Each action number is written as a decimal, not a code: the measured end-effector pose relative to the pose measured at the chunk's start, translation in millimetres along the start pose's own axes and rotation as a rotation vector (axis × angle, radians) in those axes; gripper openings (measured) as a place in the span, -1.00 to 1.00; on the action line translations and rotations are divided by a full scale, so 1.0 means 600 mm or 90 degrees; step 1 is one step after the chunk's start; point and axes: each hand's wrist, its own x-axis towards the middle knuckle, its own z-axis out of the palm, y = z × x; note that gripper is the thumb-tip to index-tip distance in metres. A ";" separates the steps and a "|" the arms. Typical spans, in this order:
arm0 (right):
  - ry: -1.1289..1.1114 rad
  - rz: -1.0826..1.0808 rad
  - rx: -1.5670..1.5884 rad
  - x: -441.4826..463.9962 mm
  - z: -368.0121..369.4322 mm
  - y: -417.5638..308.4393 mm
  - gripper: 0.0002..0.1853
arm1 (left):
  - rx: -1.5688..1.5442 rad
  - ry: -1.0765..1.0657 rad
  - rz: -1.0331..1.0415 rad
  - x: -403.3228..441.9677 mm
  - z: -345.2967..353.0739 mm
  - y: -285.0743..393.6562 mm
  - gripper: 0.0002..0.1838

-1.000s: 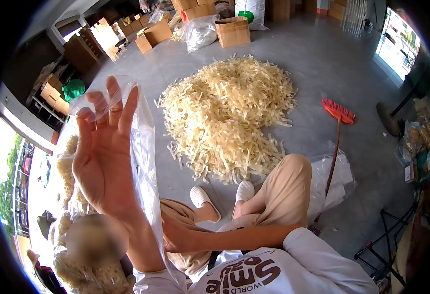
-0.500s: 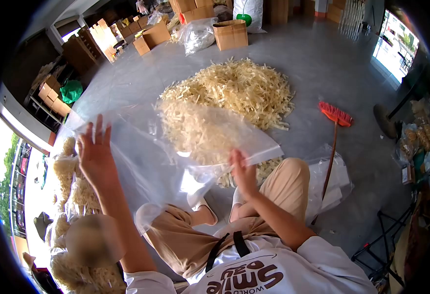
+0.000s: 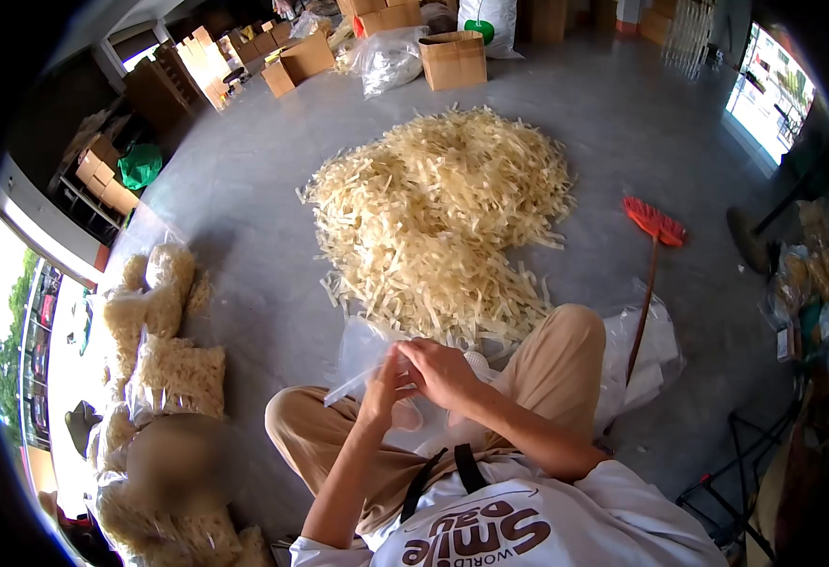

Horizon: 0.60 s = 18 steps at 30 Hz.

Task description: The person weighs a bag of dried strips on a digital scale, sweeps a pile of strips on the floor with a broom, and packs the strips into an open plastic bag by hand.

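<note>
Between my knees, my left hand (image 3: 385,387) and my right hand (image 3: 440,373) meet with bent fingers on a clear plastic bag (image 3: 362,352). The bag is bunched; part of it stands up beyond my left fingers and part hangs below toward my lap. Both hands are closed on it, though the fingertips partly hide one another. Just past my feet a large heap of pale yellow, curled strips (image 3: 448,213) lies on the grey floor.
Clear bags filled with similar strips (image 3: 178,378) line the left side. A red broom (image 3: 656,223) rests at the right over flat clear plastic (image 3: 656,354). A cardboard box (image 3: 454,62) and a stuffed clear bag (image 3: 388,64) stand at the back. Black folding legs (image 3: 731,472) are lower right.
My hands were apart with the bag spread wide over the heap. Now they are together near my lap, and the bag is gathered small between them. More of the heap shows.
</note>
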 end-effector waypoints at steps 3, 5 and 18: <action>-0.003 0.009 -0.012 -0.023 0.014 0.005 -0.59 | -0.044 0.019 0.071 -0.002 -0.035 0.003 -0.48; -0.001 0.073 0.009 -0.036 0.025 0.012 -0.68 | -0.052 0.044 0.095 -0.012 -0.051 0.020 -0.45; 0.004 0.107 0.121 -0.046 0.026 0.018 -0.88 | 0.212 -0.089 0.077 -0.038 -0.029 -0.001 -0.60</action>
